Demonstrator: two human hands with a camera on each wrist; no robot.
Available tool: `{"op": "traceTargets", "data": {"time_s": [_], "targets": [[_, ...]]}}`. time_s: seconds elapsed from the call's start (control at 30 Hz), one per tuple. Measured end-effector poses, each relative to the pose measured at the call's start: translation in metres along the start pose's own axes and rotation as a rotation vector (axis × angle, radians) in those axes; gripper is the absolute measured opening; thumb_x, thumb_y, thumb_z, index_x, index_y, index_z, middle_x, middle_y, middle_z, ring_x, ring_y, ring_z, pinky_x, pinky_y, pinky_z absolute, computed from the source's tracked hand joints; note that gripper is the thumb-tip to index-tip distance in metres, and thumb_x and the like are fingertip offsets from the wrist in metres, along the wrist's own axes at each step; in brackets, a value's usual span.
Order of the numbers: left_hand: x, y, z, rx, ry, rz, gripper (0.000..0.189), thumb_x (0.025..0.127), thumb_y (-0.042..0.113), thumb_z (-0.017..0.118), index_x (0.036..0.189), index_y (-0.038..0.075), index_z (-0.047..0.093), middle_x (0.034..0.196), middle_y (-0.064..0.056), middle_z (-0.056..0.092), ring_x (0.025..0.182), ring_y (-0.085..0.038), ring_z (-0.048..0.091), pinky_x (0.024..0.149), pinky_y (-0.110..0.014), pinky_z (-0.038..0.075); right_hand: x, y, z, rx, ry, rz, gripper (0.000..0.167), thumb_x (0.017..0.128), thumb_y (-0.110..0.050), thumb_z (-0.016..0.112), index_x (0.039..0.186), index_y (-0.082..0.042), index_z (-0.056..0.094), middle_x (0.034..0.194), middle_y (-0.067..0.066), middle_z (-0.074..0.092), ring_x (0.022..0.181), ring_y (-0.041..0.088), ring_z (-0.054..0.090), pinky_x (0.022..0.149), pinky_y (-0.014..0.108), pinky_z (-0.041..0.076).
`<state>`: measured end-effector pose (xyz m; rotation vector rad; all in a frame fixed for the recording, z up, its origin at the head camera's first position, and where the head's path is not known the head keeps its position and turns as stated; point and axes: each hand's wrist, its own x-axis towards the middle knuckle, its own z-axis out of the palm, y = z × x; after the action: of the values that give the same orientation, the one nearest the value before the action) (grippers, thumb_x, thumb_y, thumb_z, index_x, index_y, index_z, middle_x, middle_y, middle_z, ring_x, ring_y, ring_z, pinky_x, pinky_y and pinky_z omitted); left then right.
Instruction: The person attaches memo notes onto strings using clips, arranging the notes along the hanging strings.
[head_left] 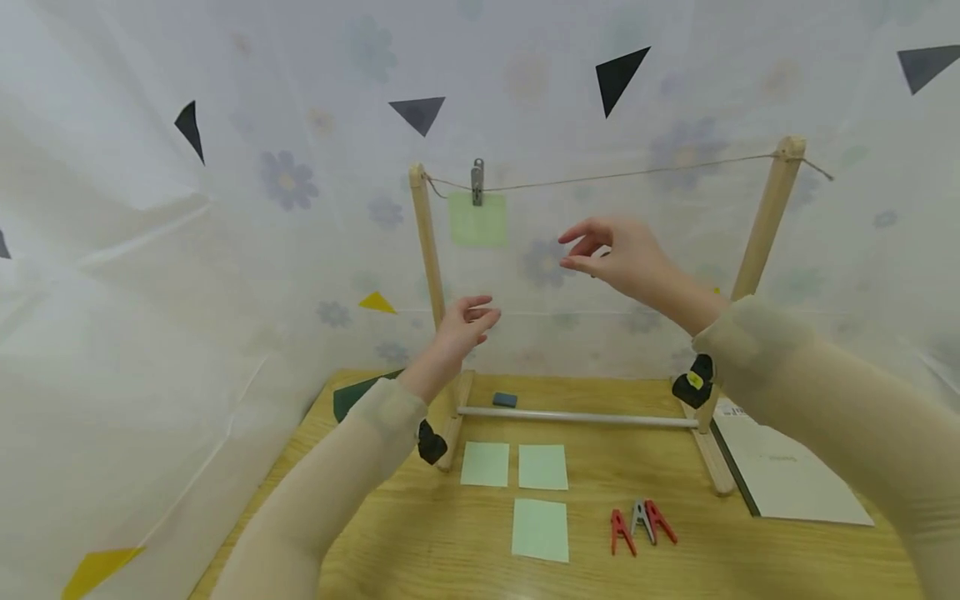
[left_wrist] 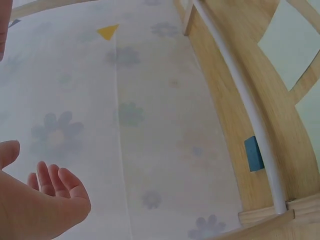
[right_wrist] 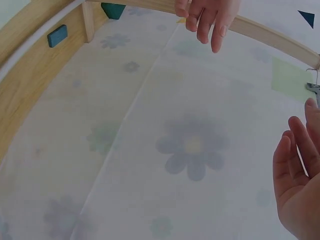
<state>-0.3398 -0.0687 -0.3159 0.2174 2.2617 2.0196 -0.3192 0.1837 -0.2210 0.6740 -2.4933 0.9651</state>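
A pale green paper square [head_left: 478,221] hangs from a string [head_left: 600,177], held by a grey clothespin [head_left: 477,182] near the left post. My right hand [head_left: 618,257] is raised to the right of that paper, fingers loosely bent and nothing between them. Lower down, beside the left post, my left hand [head_left: 467,329] is in the air with relaxed fingers, also holding nothing. On the table lie three more pale green paper squares [head_left: 542,467]. To their right are two red clothespins [head_left: 621,532] and one grey clothespin [head_left: 642,522].
A wooden frame with a left post [head_left: 427,242] and right post [head_left: 768,221] carries the string, with a white rod [head_left: 577,417] across its base. Behind the rod lies a blue block [head_left: 505,400]. A notebook [head_left: 787,467] lies at the right. A patterned curtain [head_left: 300,250] hangs behind.
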Motion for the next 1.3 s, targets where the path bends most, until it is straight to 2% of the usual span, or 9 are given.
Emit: {"op": "traceTargets", "data": {"time_s": [0.23,0.5,0.77,0.93,1.07,1.3], "targets": [[-0.012,-0.016,-0.001,0.083,-0.055,0.033,0.044,0.100,0.021,0.061,0.141,0.011,0.050,0.139,-0.015,0.055,0.128,-0.030,0.052,0.109,-0.050,0.043,-0.024,0.019,0.008,-0.022,-0.046,0.038,0.027,0.090,-0.018,0.074,0.117,-0.014,0.071,0.091,0.006,0.075,0.084,0.020,0.068,0.065,0.026,0.049],[-0.028,-0.034,0.007,0.185,-0.123,0.070,0.043,0.099,0.021,0.062,0.140,0.012,0.051,0.132,-0.014,0.059,0.117,-0.028,0.057,0.098,-0.044,0.049,-0.052,0.042,0.018,-0.016,-0.101,0.045,0.027,0.091,-0.021,0.073,0.117,-0.013,0.069,0.091,0.003,0.075,0.085,0.020,0.068,0.070,0.024,0.053],[-0.040,-0.050,0.018,0.214,-0.181,0.066,0.041,0.098,0.020,0.064,0.137,0.011,0.054,0.127,-0.013,0.063,0.112,-0.027,0.060,0.098,-0.045,0.050,-0.081,0.059,0.024,-0.009,-0.134,0.084,0.027,0.091,-0.020,0.073,0.116,-0.012,0.069,0.090,0.000,0.075,0.087,0.017,0.068,0.074,0.022,0.055],[-0.046,-0.058,0.020,0.241,-0.194,0.064,0.040,0.097,0.019,0.065,0.135,0.011,0.055,0.126,-0.013,0.063,0.111,-0.026,0.060,0.093,-0.038,0.052,-0.101,0.069,0.028,0.023,-0.154,0.119,0.027,0.091,-0.020,0.073,0.117,-0.012,0.069,0.090,0.001,0.075,0.082,0.014,0.068,0.067,0.024,0.054],[-0.051,-0.066,0.020,0.253,-0.223,0.092,0.040,0.097,0.018,0.065,0.135,0.009,0.055,0.127,-0.017,0.062,0.110,-0.026,0.060,0.092,-0.037,0.052,-0.116,0.080,0.033,0.053,-0.171,0.140,0.028,0.091,-0.018,0.073,0.117,-0.010,0.069,0.091,0.001,0.075,0.080,0.013,0.069,0.065,0.025,0.054],[-0.061,-0.082,0.023,0.248,-0.282,0.079,0.040,0.098,0.018,0.064,0.135,0.008,0.054,0.127,-0.019,0.060,0.107,-0.022,0.058,0.090,-0.037,0.051,-0.149,0.094,0.048,0.089,-0.200,0.188,0.028,0.090,-0.017,0.074,0.116,-0.010,0.069,0.089,-0.002,0.075,0.081,0.011,0.069,0.061,0.025,0.053]]}}
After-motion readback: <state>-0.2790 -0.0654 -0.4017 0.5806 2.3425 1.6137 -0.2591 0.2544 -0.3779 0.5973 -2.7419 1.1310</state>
